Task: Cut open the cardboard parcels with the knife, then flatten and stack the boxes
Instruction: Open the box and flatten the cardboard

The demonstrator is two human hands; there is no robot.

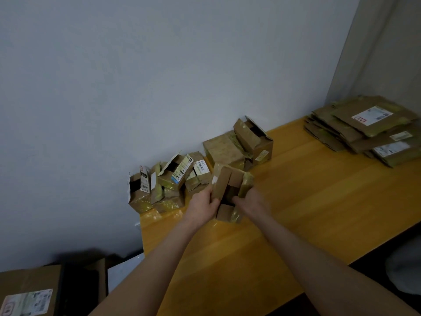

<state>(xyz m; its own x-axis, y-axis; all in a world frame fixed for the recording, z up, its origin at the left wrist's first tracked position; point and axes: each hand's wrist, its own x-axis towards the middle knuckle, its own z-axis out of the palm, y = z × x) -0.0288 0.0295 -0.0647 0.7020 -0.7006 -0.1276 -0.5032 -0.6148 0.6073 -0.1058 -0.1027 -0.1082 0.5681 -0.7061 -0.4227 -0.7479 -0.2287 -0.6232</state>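
I hold a small opened cardboard box above the yellow wooden table, its flaps spread. My left hand grips its left flap and side. My right hand grips its right side, fingers partly hidden behind the box. Several more small parcels wrapped in yellowish tape stand along the wall, most with their tops open. A pile of flattened boxes lies at the table's far right corner. No knife is visible.
Two larger taped boxes stand against the wall behind the held box. A big carton with a label sits on the floor at lower left, beside a dark object. The table's near edge runs along the lower right.
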